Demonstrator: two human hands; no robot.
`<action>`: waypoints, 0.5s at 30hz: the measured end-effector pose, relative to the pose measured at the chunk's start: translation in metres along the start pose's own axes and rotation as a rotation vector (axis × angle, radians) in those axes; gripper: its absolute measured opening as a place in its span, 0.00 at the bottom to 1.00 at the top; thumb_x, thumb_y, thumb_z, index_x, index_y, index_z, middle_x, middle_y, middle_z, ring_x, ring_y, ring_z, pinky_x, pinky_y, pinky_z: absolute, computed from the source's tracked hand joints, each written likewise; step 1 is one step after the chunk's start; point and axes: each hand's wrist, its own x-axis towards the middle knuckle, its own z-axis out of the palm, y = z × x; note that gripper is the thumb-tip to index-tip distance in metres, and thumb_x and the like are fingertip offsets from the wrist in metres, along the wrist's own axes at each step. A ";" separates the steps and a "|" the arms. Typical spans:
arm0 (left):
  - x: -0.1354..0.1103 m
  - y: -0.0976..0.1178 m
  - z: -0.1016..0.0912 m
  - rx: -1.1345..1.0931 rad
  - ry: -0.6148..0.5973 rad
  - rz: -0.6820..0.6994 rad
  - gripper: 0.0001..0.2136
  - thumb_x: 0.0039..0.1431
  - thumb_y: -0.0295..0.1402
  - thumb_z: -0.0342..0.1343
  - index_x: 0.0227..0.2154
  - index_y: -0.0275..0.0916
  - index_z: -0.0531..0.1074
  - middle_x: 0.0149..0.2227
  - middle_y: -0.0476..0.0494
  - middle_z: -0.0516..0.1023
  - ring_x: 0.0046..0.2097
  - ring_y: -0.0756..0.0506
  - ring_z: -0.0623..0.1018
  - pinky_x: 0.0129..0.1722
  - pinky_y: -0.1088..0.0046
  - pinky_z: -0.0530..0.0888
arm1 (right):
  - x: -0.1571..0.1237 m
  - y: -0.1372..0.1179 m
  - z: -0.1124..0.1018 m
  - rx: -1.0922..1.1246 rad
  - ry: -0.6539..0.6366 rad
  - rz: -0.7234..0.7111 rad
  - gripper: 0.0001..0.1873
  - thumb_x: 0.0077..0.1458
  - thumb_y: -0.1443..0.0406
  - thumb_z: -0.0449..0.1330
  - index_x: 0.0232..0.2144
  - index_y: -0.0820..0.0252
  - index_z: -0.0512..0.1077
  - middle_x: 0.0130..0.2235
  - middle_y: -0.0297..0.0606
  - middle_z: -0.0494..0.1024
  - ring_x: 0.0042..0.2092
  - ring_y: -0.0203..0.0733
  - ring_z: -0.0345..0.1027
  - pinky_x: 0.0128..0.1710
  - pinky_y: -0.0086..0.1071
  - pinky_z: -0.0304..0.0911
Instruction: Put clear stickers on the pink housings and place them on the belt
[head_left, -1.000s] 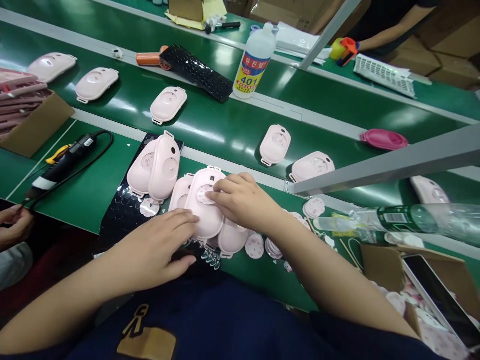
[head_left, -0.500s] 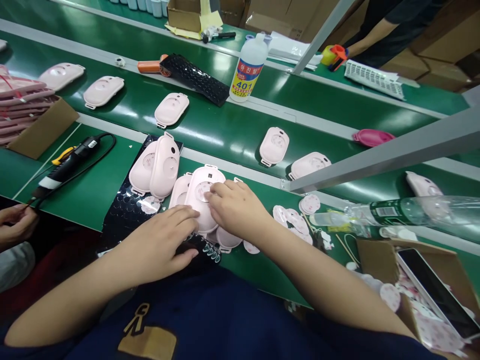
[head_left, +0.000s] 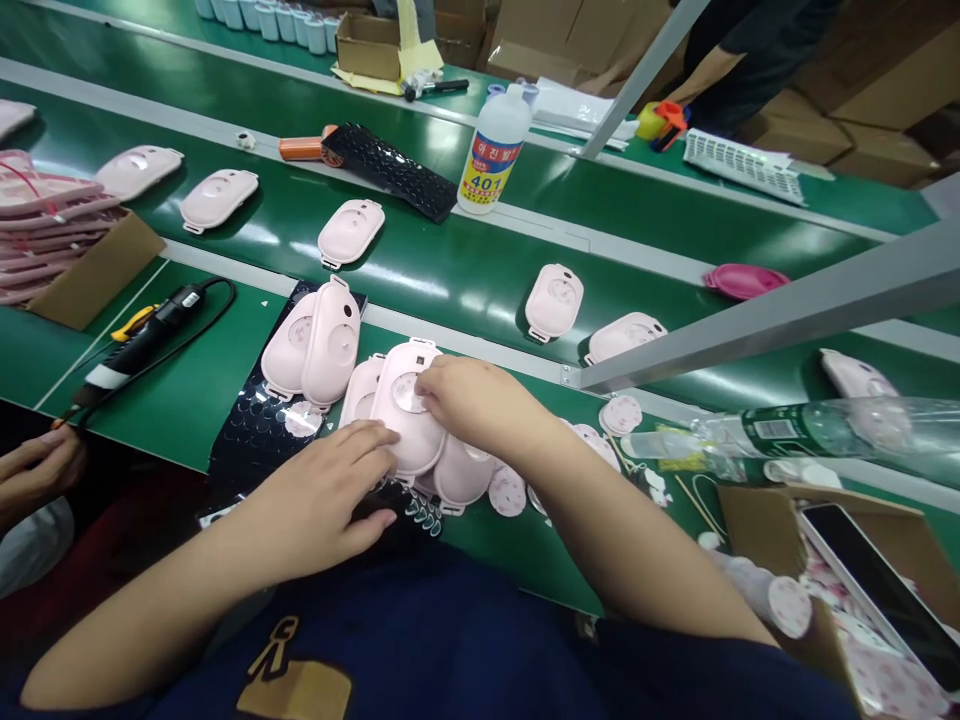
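A pale pink oblong plastic lid [head_left: 411, 445] lies on top of other pink lids [head_left: 463, 470] at the bench edge. In its round recess sits a printed disc [head_left: 406, 393]. My right hand [head_left: 480, 405] has its fingers bunched and curled, with the tips at the disc's right edge; whether they grip anything is hidden. My left hand [head_left: 341, 490] lies with stretched fingers against the lid's lower left side, thumb apart. To the left, two leaning pink lids [head_left: 331, 345] rest on a black bubble-wrap sheet [head_left: 244, 430].
Loose printed discs [head_left: 508, 491] lie right of the lids. A slanting metal post [head_left: 750, 310], a plastic bottle [head_left: 817, 428] and a carton with a phone [head_left: 877, 590] stand on the right. A corded black tool [head_left: 142, 345] and another person's hand [head_left: 41, 465] are left.
My right hand has drawn its fingers together and turned, with its wrist higher, at the disc. The left hand stays against the lid. The view has shifted slightly.
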 end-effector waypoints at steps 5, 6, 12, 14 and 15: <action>0.000 0.000 0.000 0.038 0.006 0.010 0.12 0.62 0.36 0.53 0.47 0.39 0.66 0.61 0.37 0.67 0.64 0.36 0.65 0.61 0.49 0.71 | -0.005 0.012 0.013 0.066 0.175 -0.097 0.11 0.59 0.70 0.57 0.39 0.58 0.78 0.48 0.42 0.78 0.50 0.48 0.69 0.44 0.38 0.60; 0.000 0.000 0.000 0.044 0.006 0.015 0.12 0.62 0.36 0.53 0.47 0.39 0.66 0.61 0.37 0.67 0.64 0.36 0.66 0.61 0.49 0.72 | -0.005 0.016 0.016 0.069 0.222 -0.154 0.12 0.60 0.70 0.57 0.41 0.57 0.78 0.51 0.41 0.78 0.54 0.49 0.66 0.49 0.40 0.59; 0.001 -0.001 0.001 0.044 -0.001 0.012 0.13 0.62 0.36 0.53 0.47 0.40 0.66 0.62 0.38 0.66 0.64 0.36 0.65 0.61 0.48 0.72 | -0.015 0.035 0.024 0.029 0.237 -0.393 0.15 0.65 0.66 0.54 0.49 0.54 0.77 0.54 0.36 0.78 0.58 0.49 0.64 0.56 0.45 0.53; -0.001 -0.002 0.001 0.037 0.001 0.005 0.13 0.62 0.36 0.53 0.48 0.40 0.66 0.62 0.39 0.66 0.64 0.37 0.65 0.62 0.49 0.71 | -0.023 0.037 0.026 0.000 0.226 -0.386 0.16 0.66 0.63 0.53 0.52 0.54 0.75 0.57 0.37 0.75 0.60 0.51 0.63 0.58 0.48 0.51; -0.002 -0.002 0.001 0.033 0.006 0.005 0.13 0.62 0.36 0.53 0.48 0.40 0.66 0.63 0.39 0.65 0.65 0.37 0.65 0.62 0.50 0.71 | -0.027 0.037 0.027 -0.008 0.215 -0.376 0.18 0.65 0.62 0.53 0.54 0.53 0.73 0.59 0.38 0.73 0.62 0.52 0.61 0.59 0.50 0.50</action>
